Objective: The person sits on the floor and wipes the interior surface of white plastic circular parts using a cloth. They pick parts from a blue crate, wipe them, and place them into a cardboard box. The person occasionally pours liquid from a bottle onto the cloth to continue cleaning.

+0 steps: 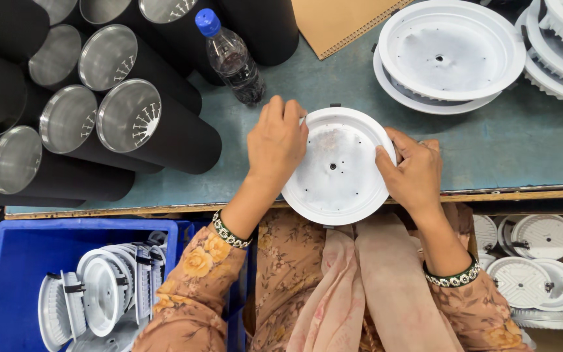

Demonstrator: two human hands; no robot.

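Note:
A round white lamp housing (337, 171) lies flat at the near edge of the blue-green table (522, 143), its pale inner disc with small holes facing up. My left hand (276, 142) grips its left rim, fingers curled over the top edge. My right hand (415, 173) holds the right rim, thumb on the inside lip. Both wrists wear beaded bracelets, and floral sleeves cover my forearms.
Several tall black cylinders with silver reflector ends (128, 116) stand at the left. A plastic bottle with a blue cap (231, 60) lies behind the housing. Stacked white housings (447, 55) sit at the back right. More housings fill a blue crate (14, 261) and a box (529, 267) below the table.

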